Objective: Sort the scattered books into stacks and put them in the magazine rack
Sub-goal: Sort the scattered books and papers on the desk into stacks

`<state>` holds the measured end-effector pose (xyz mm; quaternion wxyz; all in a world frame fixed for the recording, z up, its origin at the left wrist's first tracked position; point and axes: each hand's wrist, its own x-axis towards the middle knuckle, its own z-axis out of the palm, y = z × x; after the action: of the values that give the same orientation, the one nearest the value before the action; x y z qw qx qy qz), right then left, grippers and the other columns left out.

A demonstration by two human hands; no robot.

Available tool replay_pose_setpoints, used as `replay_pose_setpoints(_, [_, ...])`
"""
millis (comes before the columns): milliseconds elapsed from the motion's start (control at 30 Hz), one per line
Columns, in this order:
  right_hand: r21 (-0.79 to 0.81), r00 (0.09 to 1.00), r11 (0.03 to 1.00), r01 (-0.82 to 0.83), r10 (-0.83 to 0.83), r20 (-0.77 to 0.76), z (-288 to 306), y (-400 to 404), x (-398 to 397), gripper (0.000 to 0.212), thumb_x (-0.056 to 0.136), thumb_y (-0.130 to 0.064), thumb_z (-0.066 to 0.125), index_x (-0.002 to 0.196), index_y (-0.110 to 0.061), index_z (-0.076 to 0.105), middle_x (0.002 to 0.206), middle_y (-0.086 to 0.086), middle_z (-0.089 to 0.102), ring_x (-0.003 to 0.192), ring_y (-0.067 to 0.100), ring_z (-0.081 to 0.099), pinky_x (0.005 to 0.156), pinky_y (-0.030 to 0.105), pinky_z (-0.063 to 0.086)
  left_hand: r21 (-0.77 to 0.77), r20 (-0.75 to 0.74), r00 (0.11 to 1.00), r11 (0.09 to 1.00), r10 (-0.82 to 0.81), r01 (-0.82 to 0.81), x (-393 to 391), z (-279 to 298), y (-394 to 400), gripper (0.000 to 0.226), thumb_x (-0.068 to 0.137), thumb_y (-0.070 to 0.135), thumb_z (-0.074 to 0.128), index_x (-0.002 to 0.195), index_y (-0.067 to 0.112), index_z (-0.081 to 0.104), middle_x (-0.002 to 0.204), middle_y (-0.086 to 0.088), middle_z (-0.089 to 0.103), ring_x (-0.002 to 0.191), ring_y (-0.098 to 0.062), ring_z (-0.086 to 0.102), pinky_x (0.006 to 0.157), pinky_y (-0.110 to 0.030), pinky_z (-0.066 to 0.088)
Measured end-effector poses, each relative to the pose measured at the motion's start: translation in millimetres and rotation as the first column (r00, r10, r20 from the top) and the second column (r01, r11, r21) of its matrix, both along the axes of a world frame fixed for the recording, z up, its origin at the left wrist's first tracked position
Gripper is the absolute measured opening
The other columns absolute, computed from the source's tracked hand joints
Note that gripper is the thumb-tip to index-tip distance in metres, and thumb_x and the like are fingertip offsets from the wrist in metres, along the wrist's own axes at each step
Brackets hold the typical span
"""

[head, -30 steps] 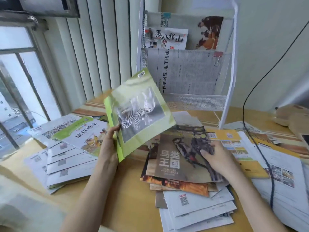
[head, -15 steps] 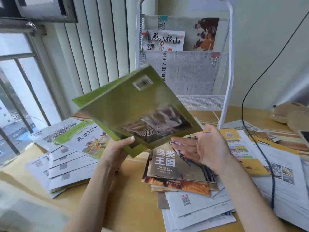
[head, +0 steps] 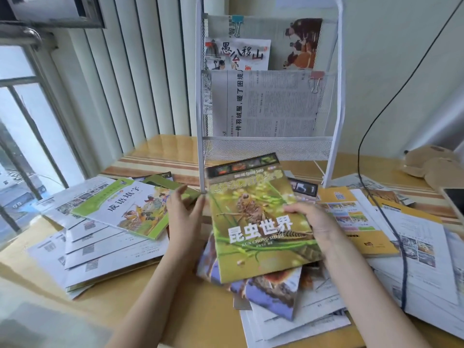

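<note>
A green insect book [head: 256,229] lies cover up, slightly tilted, on top of the middle pile of books [head: 271,290]. My left hand [head: 184,217] touches its left edge with straight fingers. At the book's right edge my right hand [head: 316,222] holds it, fingers lying on the cover and thumb hidden. The white wire magazine rack [head: 336,121] stands just behind on the table, with clipped newspapers and a picture book in its upper pockets. A second stack at the left is topped by a green-and-white book [head: 125,209].
Yellow workbooks [head: 351,222] and loose papers spread at the right, crossed by a black cable [head: 391,222]. A plush toy [head: 431,164] sits at the far right. Window and vertical blinds [head: 125,71] close off the left. Bare wooden table [head: 200,310] shows in front.
The green book was held up in my left hand with its zebra back cover showing. It has been turned over and lowered onto the middle pile, covering the bird book; both hands now at its edges.
</note>
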<state>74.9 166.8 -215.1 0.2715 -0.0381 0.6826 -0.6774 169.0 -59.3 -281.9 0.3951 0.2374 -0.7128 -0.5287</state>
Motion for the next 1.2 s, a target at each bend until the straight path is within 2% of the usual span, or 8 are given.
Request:
replay_pose_setpoints(100, [0.193, 0.986, 0.973, 0.127, -0.102, -0.135, -4, -4, -19, 0.022, 0.079, -0.012, 0.067, 0.097, -0.011, 0.054, 0.084, 0.005, 0.064, 0.071, 0.018, 0.058, 0.059, 0.025, 0.043, 0.377, 0.084, 0.939, 0.883, -0.333, 0.279, 4, 3, 10, 0.032, 0.097, 0.042, 0.046, 0.113, 0.017, 0.059, 0.120, -0.004, 0.063, 0.112, -0.021, 0.060, 0.100, -0.041, 0.046])
replay_pose_setpoints(200, [0.518, 0.910, 0.812, 0.269, -0.038, -0.413, -15, -4, -30, 0.056, 0.080, -0.029, 0.070, 0.124, -0.007, 0.042, 0.127, 0.013, 0.050, 0.110, 0.028, 0.052, 0.086, 0.039, 0.047, 0.341, 0.208, 0.845, 0.847, -0.492, 0.409, 8, 6, 22, 0.054, 0.092, 0.036, 0.057, 0.140, 0.019, 0.041, 0.140, 0.004, 0.045, 0.127, -0.012, 0.045, 0.109, -0.035, 0.036])
replay_pose_setpoints(333, [0.459, 0.936, 0.867, 0.192, -0.021, -0.350, -31, 0, -34, 0.097, 0.081, -0.035, 0.072, 0.151, -0.016, 0.008, 0.156, 0.007, 0.021, 0.139, 0.030, 0.027, 0.110, 0.047, 0.030, 0.513, 0.057, 0.909, 0.793, -0.414, 0.329, 6, 9, 23, 0.084, 0.080, 0.016, 0.072, 0.149, 0.021, 0.025, 0.150, -0.006, 0.036, 0.129, -0.024, 0.046, 0.105, -0.041, 0.041])
replay_pose_setpoints(533, [0.289, 0.943, 0.957, -0.015, 0.110, -0.315, -35, -6, -28, 0.108, 0.079, -0.028, 0.075, 0.149, -0.035, -0.007, 0.159, -0.006, 0.001, 0.144, 0.021, 0.014, 0.112, 0.046, 0.023, 0.687, -0.031, 0.818, 0.583, -0.574, 0.435, 14, 15, 22, 0.043, 0.073, 0.017, 0.072, 0.115, 0.014, 0.065, 0.110, -0.017, 0.070, 0.101, -0.035, 0.067, 0.092, -0.045, 0.052])
replay_pose_setpoints(733, [0.315, 0.913, 0.947, -0.060, 0.180, -0.366, -35, -13, -18, 0.105, 0.082, -0.024, 0.073, 0.148, -0.039, -0.008, 0.159, -0.005, 0.003, 0.144, 0.024, 0.016, 0.111, 0.043, 0.023, 0.643, 0.025, 0.858, 0.665, -0.513, 0.380, 13, 18, 20, 0.040, 0.082, -0.008, 0.063, 0.105, 0.025, 0.059, 0.096, -0.013, 0.072, 0.073, -0.028, 0.072, 0.059, -0.036, 0.060])
replay_pose_setpoints(867, [0.243, 0.921, 0.964, -0.110, 0.191, -0.340, -34, -14, -19, 0.099, 0.084, -0.020, 0.070, 0.150, -0.036, -0.003, 0.159, -0.005, 0.004, 0.144, 0.021, 0.015, 0.111, 0.042, 0.023, 0.443, 0.246, 0.841, 0.828, -0.482, 0.344, 16, 20, 18, 0.053, 0.081, 0.009, 0.072, 0.128, 0.015, 0.048, 0.105, -0.008, 0.069, 0.078, -0.021, 0.073, 0.060, -0.029, 0.057])
replay_pose_setpoints(1000, [0.145, 0.957, 0.984, -0.106, 0.140, -0.254, -29, -17, -21, 0.081, 0.090, -0.023, 0.061, 0.150, -0.033, 0.008, 0.159, -0.004, 0.006, 0.143, 0.022, 0.018, 0.110, 0.044, 0.021, 0.335, 0.274, 0.887, 0.902, -0.371, 0.274, 22, 35, 10, 0.048, 0.078, 0.012, 0.076, 0.117, 0.010, 0.048, 0.107, -0.007, 0.065, 0.087, -0.019, 0.067, 0.068, -0.029, 0.056])
replay_pose_setpoints(1200, [0.071, 0.953, 0.990, -0.119, 0.134, -0.272, -36, -28, -16, 0.080, 0.090, -0.019, 0.059, 0.150, -0.034, 0.009, 0.158, -0.007, 0.006, 0.144, 0.022, 0.017, 0.112, 0.043, 0.020, 0.403, 0.185, 0.879, 0.850, -0.439, 0.340, 27, 44, 6, 0.054, 0.081, 0.005, 0.071, 0.125, 0.021, 0.044, 0.107, -0.006, 0.064, 0.072, -0.012, 0.071, 0.056, -0.022, 0.055])
